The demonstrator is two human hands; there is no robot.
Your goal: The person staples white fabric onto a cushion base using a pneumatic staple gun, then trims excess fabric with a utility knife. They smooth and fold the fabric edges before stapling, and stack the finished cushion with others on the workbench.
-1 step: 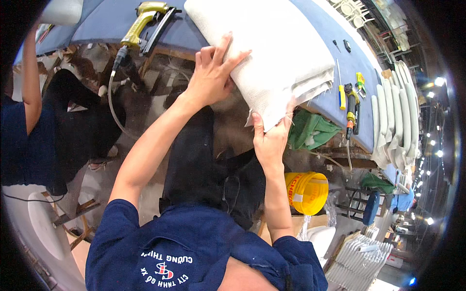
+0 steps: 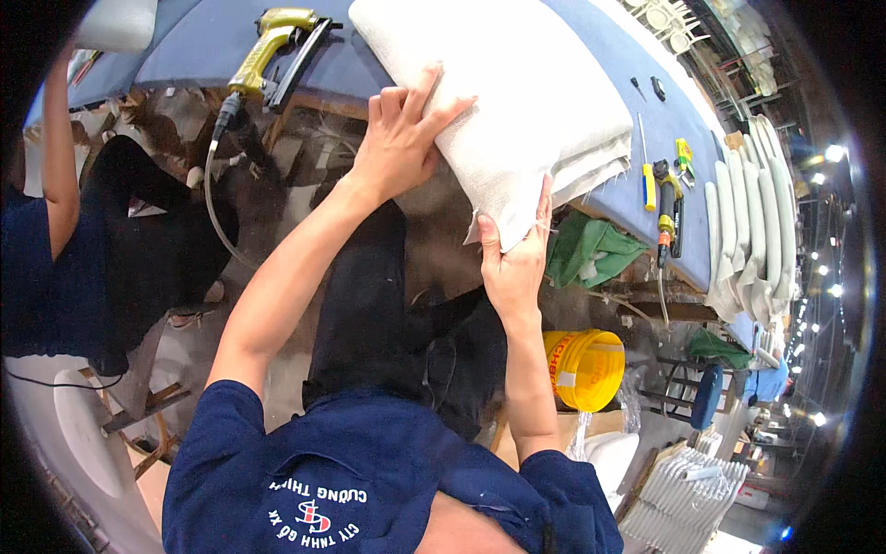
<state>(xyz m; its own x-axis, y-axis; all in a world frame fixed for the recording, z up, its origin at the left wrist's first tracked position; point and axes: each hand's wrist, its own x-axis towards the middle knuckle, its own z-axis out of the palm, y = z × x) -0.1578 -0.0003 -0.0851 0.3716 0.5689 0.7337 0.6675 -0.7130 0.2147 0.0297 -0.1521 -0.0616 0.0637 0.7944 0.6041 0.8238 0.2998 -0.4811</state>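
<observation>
A white fabric-covered pad [image 2: 498, 83] lies on the blue-topped table, its near end sticking out over the edge toward me. My left hand [image 2: 401, 143] rests on its left side with fingers spread, thumb bent under the edge. At the near corner, my right hand [image 2: 515, 263] pinches the loose fabric, thumb on the left and fingers along the right. Frayed fabric layers [image 2: 595, 166] hang folded just beyond those fingers. A yellow-green staple gun [image 2: 268, 55] with an air hose lies on the table to the left.
On the right of the table [image 2: 604, 205] lie a yellow-handled screwdriver [image 2: 650, 189], a pneumatic tool [image 2: 666, 208] and a tape measure [image 2: 658, 88]. Green cloth [image 2: 595, 249] hangs below. A yellow bucket [image 2: 591, 369] stands near my right forearm. White padded pieces [image 2: 752, 203] are stacked right. Another person [image 2: 65, 249] sits left.
The fabric's right edge and my right fingers have shifted very slightly to the left. My left hand stays spread on the pad.
</observation>
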